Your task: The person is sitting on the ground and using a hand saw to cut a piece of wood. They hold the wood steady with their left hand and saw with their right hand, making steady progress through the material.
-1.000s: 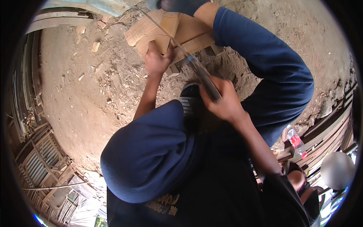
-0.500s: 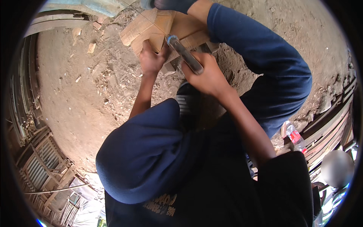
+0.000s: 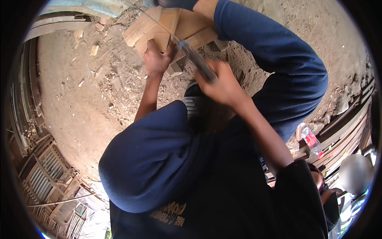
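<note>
Tan wooden piece (image 3: 161,39) clasped in the left grip (image 3: 157,59), saw (image 3: 199,63) held in the right grip (image 3: 219,81)

The near end of the wooden piece is clamped between the thumb and fingers of the left grip, ahead and to the left of the right grip. The saw's dark handle, somewhat blurred, is enclosed by the right grip.

A clear bottle (image 3: 311,139) with a red label and cap is seen well behind and to the right of the right grip, beside stacked planks (image 3: 344,129); what it holds cannot be told.

From the right grip the thin blade is extended forward and left, across the wooden piece; whether the wood is touched by it cannot be made out. Wide boards (image 3: 193,26) are laid beneath, their left edge just beyond the left grip. Room is offered to the left of the left grip by a broad earth floor (image 3: 75,107), strewn with chips. The right grip is bounded on its right by a bent blue trouser leg (image 3: 282,55), and ahead of both grips a dark-socked foot (image 3: 178,3) is placed at the boards' far edge.
</note>
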Available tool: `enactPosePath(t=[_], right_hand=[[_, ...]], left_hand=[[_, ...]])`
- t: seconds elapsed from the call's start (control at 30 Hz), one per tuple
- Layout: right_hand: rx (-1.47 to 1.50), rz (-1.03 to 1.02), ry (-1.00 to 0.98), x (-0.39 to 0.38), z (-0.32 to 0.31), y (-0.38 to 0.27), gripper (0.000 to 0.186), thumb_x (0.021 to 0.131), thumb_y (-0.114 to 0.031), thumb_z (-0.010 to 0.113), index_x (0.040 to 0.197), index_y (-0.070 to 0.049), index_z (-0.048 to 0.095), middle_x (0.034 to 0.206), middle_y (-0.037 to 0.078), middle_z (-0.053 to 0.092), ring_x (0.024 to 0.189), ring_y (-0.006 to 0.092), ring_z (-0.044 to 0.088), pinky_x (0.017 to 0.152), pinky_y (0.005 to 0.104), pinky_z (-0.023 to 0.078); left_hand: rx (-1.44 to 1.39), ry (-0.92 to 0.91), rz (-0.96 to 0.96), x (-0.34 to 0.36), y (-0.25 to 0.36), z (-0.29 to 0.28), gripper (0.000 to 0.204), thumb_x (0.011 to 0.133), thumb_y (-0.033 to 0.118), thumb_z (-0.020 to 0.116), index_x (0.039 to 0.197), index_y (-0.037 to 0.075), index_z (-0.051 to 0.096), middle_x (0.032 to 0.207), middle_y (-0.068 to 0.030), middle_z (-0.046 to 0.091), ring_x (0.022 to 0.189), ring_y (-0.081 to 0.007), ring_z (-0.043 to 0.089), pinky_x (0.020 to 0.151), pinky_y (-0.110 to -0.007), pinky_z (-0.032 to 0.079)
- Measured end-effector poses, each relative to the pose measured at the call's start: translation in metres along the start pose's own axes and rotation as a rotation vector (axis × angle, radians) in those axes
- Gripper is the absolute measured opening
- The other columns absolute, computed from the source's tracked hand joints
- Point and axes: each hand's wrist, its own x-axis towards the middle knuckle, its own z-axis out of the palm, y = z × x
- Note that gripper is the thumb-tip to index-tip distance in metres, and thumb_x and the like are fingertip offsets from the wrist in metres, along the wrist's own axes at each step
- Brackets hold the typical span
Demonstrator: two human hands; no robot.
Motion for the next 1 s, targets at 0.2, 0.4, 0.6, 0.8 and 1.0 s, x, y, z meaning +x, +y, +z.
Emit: enactPosePath(t=[0.2,0.4,0.6,0.8,1.0], right_hand=[[0.000,0.017,-0.013,-0.016,-0.009,-0.005,0.015,0.088,-0.011,0.063,0.084,0.002,0.060,0.064,0.013,0.053,0.060,0.0144,0.051,0.062,0.0365,0.046],[0.046,-0.035,0.031,-0.011,-0.002,0.000,0.016,0.088,-0.013,0.063,0.084,0.003,0.061,0.064,0.014,0.055,0.061,0.0158,0.055,0.063,0.0372,0.047],[-0.013,-0.055,0.000,-0.003,-0.002,-0.012,0.016,0.089,-0.013,0.063,0.088,0.003,0.063,0.065,0.015,0.057,0.058,0.0171,0.055,0.061,0.0374,0.047],[0.011,-0.068,0.006,-0.006,-0.004,-0.003,0.014,0.087,-0.011,0.064,0.086,0.003,0.062,0.064,0.015,0.056,0.058,0.0165,0.054,0.061,0.0369,0.047],[-0.004,-0.006,-0.014,-0.002,-0.001,0.000,0.014,0.088,-0.011,0.063,0.089,0.003,0.063,0.067,0.013,0.056,0.061,0.0158,0.055,0.062,0.0358,0.047]], left_hand=[[0.015,0.048,0.013,0.001,0.006,-0.001,0.059,0.080,0.047,0.078,0.100,-0.003,0.053,0.083,-0.0287,0.069,0.075,-0.0469,0.069,0.064,-0.052,0.055],[0.053,0.036,-0.006,0.002,0.004,-0.008,0.054,0.080,0.042,0.079,0.100,-0.003,0.055,0.082,-0.0272,0.069,0.076,-0.0445,0.070,0.065,-0.050,0.056],[0.054,0.047,-0.004,-0.001,0.004,-0.007,0.050,0.080,0.037,0.079,0.101,-0.002,0.057,0.083,-0.0255,0.070,0.076,-0.0417,0.071,0.064,-0.047,0.056],[0.148,0.030,-0.064,0.006,0.010,-0.007,0.047,0.080,0.033,0.081,0.102,-0.001,0.058,0.085,-0.0245,0.071,0.078,-0.0409,0.071,0.065,-0.046,0.056],[0.017,0.031,-0.018,0.002,0.004,0.000,0.062,0.079,0.047,0.079,0.103,-0.004,0.053,0.085,-0.0314,0.067,0.077,-0.0481,0.068,0.066,-0.053,0.055]])
